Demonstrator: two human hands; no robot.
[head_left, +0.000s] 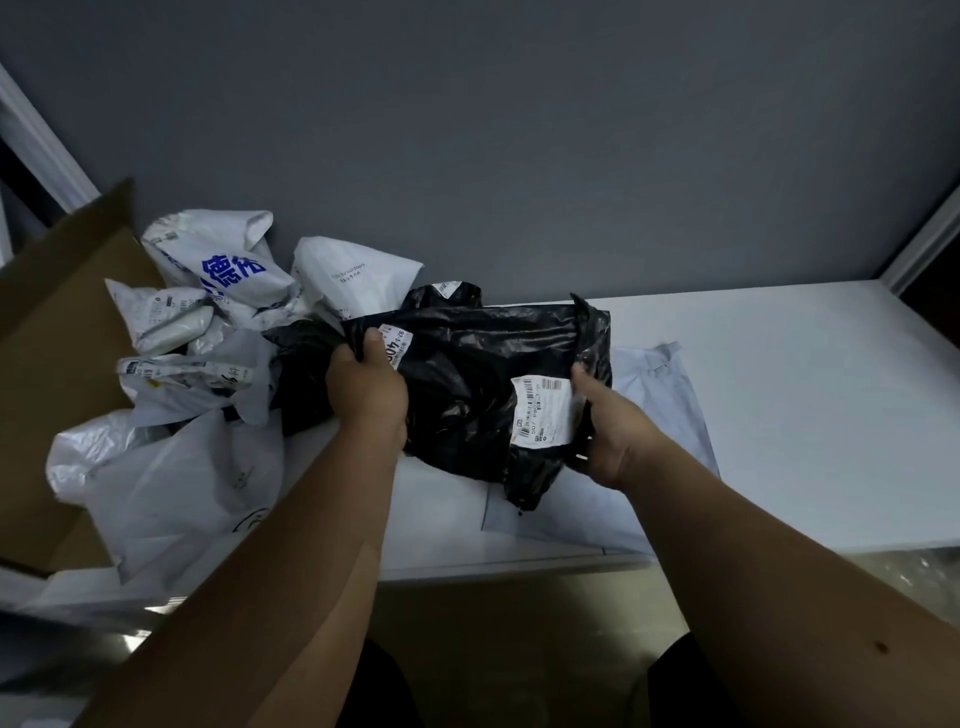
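A crumpled black plastic mailer bag (467, 374) with white shipping labels lies over the middle of the white table (779, 415). My left hand (366, 387) grips its left edge beside a small label. My right hand (605, 431) grips its right edge, thumb on the larger barcode label (543, 410). Under the bag's right side lies a flat white mailer (660, 395).
A heap of white mailer bags (208, 332) spills from an open cardboard box (57, 332) at the left. Another black bag (447, 293) sits behind. A grey wall stands at the back. The table's front edge runs just under my forearms.
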